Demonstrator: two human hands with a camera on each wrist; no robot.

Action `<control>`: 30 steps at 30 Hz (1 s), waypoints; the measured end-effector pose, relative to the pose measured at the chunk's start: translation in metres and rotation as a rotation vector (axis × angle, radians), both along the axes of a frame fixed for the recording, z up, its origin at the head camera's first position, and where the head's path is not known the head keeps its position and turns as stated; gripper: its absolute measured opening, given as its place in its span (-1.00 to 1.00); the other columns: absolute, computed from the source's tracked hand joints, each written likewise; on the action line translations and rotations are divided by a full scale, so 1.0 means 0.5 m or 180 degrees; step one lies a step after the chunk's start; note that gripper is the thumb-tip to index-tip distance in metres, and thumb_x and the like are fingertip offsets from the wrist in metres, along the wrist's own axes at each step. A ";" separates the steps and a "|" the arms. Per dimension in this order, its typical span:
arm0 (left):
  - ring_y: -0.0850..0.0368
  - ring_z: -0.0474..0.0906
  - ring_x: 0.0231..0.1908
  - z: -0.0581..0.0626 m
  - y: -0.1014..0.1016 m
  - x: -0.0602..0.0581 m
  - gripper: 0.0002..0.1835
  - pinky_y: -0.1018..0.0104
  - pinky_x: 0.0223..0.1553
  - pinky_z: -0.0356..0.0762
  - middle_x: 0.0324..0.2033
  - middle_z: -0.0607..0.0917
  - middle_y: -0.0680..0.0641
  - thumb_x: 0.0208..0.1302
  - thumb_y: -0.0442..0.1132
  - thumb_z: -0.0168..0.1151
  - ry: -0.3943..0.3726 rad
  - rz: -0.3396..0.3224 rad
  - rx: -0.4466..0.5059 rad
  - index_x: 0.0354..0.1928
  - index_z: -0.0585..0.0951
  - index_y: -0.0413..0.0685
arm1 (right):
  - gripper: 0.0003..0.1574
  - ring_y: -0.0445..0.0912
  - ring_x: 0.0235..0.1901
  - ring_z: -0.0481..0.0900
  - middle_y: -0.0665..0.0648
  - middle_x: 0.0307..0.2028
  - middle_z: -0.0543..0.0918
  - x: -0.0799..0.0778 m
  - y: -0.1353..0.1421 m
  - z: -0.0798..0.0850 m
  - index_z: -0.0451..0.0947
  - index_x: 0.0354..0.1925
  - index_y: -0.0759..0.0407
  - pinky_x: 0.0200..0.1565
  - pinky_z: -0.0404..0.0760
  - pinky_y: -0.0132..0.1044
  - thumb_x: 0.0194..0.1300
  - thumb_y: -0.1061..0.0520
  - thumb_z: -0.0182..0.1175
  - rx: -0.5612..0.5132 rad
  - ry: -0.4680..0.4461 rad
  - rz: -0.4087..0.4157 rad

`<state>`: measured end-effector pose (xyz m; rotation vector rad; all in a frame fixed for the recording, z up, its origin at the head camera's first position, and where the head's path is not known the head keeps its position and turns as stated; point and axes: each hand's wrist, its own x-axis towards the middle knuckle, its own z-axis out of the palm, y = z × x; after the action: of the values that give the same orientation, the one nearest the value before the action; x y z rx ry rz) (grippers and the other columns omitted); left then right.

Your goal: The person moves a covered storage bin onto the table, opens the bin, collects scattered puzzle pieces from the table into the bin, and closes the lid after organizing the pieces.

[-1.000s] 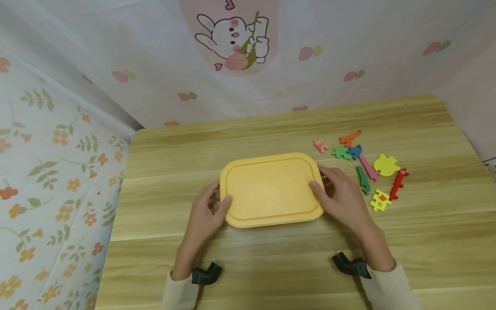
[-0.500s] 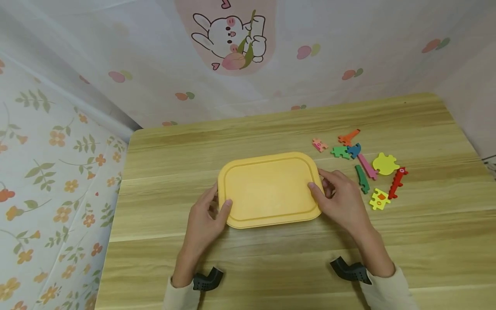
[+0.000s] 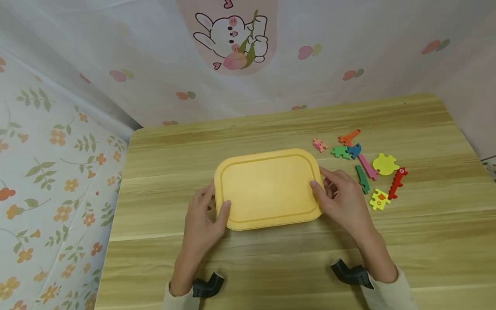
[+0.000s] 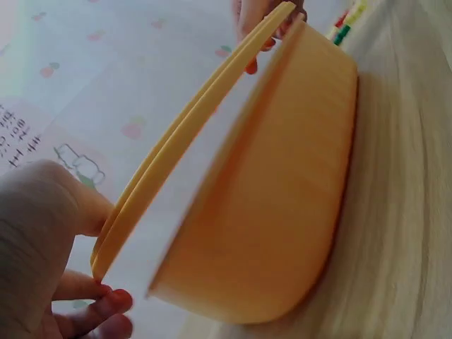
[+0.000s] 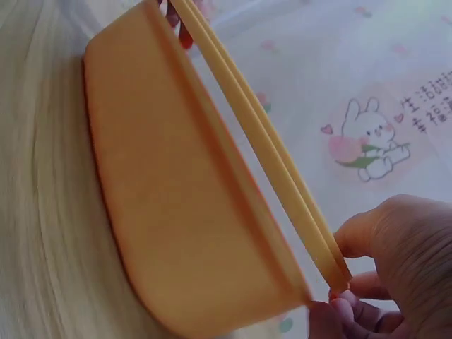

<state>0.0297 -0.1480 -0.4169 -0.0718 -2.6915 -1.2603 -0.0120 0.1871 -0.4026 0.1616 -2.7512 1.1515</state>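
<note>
A yellow rounded rectangular lid (image 3: 267,189) is held by both hands above a box of the same colour. The left hand (image 3: 203,219) pinches its left end, thumb on top and fingers beneath. At the opposite end the right hand (image 3: 341,200) grips the edge the same way. Both wrist views show a gap between the lid (image 4: 180,145) and the rim of the deep yellow box (image 4: 261,183), which stands on the table. From the right wrist the box (image 5: 162,183) shows its long side wall. The inside of the box is hidden.
Right of the box lie several puzzle pieces, among them a yellow round one (image 3: 385,164), a red one (image 3: 397,183), a pink strip (image 3: 367,167) and a yellow square one (image 3: 379,199). The wooden table (image 3: 166,172) meets a patterned cloth (image 3: 155,64) at the back.
The lid has risen a little and shifted slightly left, and looks larger to the head camera. Both hands have stayed on its ends. The puzzle pieces have not moved.
</note>
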 end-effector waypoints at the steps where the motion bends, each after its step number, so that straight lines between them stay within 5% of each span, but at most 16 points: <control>1: 0.10 0.51 -0.08 0.004 0.001 0.003 -0.29 0.27 -0.14 0.58 0.16 0.66 -0.16 0.39 -0.19 0.40 -0.0015 0.0046 0.0041 0.55 0.43 0.00 | -0.47 -0.14 -0.47 0.48 0.12 -0.40 0.57 0.002 0.000 0.002 0.67 0.25 0.28 -0.47 0.48 -0.48 0.40 0.10 0.40 -0.0026 0.0019 0.0006; 8: 0.22 0.56 -0.20 0.034 -0.006 0.021 -0.25 0.52 -0.31 0.56 0.01 0.63 -0.10 0.42 -0.25 0.39 -0.0477 0.0054 0.0846 0.59 0.36 0.06 | -0.51 -0.29 -0.41 0.58 0.15 -0.29 0.65 0.016 -0.004 0.016 0.69 0.23 0.25 -0.39 0.62 -0.54 0.38 0.16 0.43 -0.0358 -0.0079 0.0006; 14: 0.20 0.81 0.00 0.043 -0.032 0.032 -0.22 0.31 -0.16 0.84 0.25 0.66 -0.24 0.49 -0.43 0.23 -0.0763 -0.0477 0.2066 0.66 0.19 -0.07 | -0.51 -0.29 -0.39 0.63 0.21 -0.21 0.72 0.027 -0.003 0.024 0.67 0.26 0.23 -0.44 0.67 -0.48 0.43 0.14 0.40 -0.0795 -0.0429 0.0064; 18: 0.10 0.83 0.00 0.038 -0.050 0.035 -0.23 0.23 -0.11 0.83 0.25 0.71 -0.09 0.49 -0.54 0.14 -0.0883 -0.0747 0.2650 0.65 0.11 -0.23 | -0.47 -0.24 -0.39 0.63 0.21 -0.17 0.70 0.034 -0.002 0.026 0.61 0.33 0.21 -0.50 0.71 -0.34 0.48 0.06 0.36 -0.1031 -0.0847 0.0092; 22: 0.08 0.83 0.00 0.029 -0.057 0.036 -0.23 0.21 -0.11 0.82 0.21 0.75 0.04 0.49 -0.57 0.11 -0.0938 -0.0822 0.2889 0.64 0.06 -0.33 | -0.42 -0.20 -0.40 0.64 0.18 -0.16 0.68 0.039 -0.003 0.024 0.56 0.36 0.21 -0.48 0.76 -0.24 0.50 0.03 0.34 -0.1216 -0.1112 0.0118; 30: 0.07 0.83 -0.01 0.013 -0.063 0.041 -0.23 0.23 -0.11 0.81 0.23 0.74 0.00 0.50 -0.59 0.07 -0.0966 -0.0846 0.3085 0.64 0.02 -0.37 | -0.44 -0.19 -0.41 0.64 0.12 -0.21 0.68 0.043 -0.008 0.020 0.56 0.35 0.23 -0.46 0.77 -0.25 0.51 0.04 0.33 -0.1305 -0.1149 0.0144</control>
<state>0.0504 -0.1797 -0.4101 -0.1176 -1.9966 -2.6778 0.0094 0.1833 -0.3927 -0.0389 -2.7254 1.8883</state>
